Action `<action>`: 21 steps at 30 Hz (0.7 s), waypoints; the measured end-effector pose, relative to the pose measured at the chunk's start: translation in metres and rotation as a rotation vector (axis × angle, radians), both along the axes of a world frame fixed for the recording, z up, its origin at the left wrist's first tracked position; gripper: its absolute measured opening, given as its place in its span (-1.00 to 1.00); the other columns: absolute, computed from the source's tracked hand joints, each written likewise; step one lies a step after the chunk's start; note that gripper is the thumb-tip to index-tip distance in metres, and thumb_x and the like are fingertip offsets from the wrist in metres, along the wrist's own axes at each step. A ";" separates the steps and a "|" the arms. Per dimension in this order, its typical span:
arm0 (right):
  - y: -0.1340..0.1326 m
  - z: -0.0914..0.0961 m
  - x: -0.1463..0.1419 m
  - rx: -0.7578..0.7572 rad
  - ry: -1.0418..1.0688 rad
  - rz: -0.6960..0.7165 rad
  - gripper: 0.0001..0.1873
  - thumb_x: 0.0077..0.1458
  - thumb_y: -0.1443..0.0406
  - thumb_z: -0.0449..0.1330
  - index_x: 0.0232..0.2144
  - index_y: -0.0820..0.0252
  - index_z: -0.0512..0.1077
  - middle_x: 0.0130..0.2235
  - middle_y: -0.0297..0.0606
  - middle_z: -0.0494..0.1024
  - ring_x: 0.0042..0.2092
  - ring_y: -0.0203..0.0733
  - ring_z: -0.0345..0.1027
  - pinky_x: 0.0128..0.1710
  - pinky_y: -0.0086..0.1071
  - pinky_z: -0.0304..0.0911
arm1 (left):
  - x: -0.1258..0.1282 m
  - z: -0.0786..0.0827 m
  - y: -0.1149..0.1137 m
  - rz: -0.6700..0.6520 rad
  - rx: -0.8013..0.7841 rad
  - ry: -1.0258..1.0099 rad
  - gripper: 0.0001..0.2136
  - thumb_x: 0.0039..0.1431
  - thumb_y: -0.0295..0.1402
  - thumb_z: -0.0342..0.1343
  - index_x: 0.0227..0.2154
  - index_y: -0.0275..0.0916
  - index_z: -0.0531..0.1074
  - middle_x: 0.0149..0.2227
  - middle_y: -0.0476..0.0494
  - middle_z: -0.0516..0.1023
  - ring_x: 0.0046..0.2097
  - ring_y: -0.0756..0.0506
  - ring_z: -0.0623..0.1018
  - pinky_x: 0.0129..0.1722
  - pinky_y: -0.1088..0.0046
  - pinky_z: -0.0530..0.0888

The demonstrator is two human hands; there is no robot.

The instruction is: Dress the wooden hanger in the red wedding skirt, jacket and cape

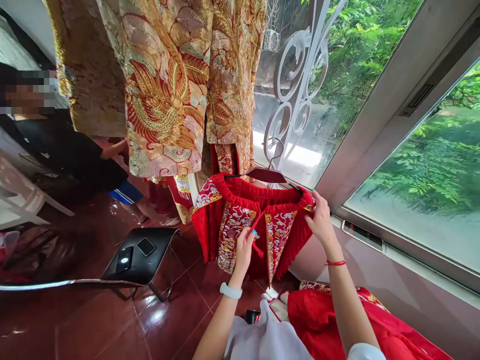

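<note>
We get a metal-framed window (382,125), green foliage (367,45) behind its panes, daylight coming through. White scrolled grille (302,85) at the window's left part. Pale sill (416,266) along the window's bottom edge, greyish wall (431,310) below the window. Floor (93,325) left of the window: dark red tiles, glossy, bright glare. Black chair (142,271), also left of the window. Farthest left of it we have a white chair (18,189), blurry.

left fingers (248,241): pinching drawstring (258,249) | right fingers (321,202): gripping red skirt (235,227) at waist | hanger (268,175): spanning its waist
</note>
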State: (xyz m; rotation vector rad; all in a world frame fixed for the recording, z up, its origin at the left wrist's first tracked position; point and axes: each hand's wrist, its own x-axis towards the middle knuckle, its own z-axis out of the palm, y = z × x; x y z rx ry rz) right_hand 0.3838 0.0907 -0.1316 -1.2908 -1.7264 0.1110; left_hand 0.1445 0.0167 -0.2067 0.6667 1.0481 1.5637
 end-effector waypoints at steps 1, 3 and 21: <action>-0.014 -0.001 -0.010 0.063 0.029 -0.074 -0.37 -0.03 0.34 0.11 0.15 0.15 0.28 0.16 0.01 0.39 0.22 0.15 0.22 0.24 0.10 0.11 | -0.005 0.005 -0.006 -0.053 -0.007 -0.064 -0.65 -0.05 -0.04 0.32 -0.37 -0.22 0.48 -0.44 0.01 0.46 -0.39 -0.02 0.45 -0.28 0.45 0.43; -0.044 -0.006 -0.036 0.118 0.166 -0.146 -0.53 0.04 0.28 0.14 0.04 0.10 0.36 0.02 -0.04 0.46 0.11 0.12 0.31 0.16 0.06 0.20 | -0.011 0.012 -0.014 -0.261 -0.078 -0.201 -0.65 0.00 -0.03 0.29 -0.37 -0.24 0.50 -0.52 0.02 0.42 -0.49 0.00 0.40 -0.42 0.45 0.40; -0.057 -0.007 -0.114 -0.962 0.698 0.760 -0.52 0.02 -0.19 0.24 -0.42 0.06 0.39 -0.41 -0.34 0.54 -0.52 -0.30 0.23 -0.61 -0.42 0.09 | 0.013 0.007 -0.031 -0.345 -0.116 -0.342 -0.49 -0.13 0.01 0.41 -0.21 -0.26 0.55 -0.26 -0.23 0.64 -0.10 -0.23 0.60 0.05 0.13 0.46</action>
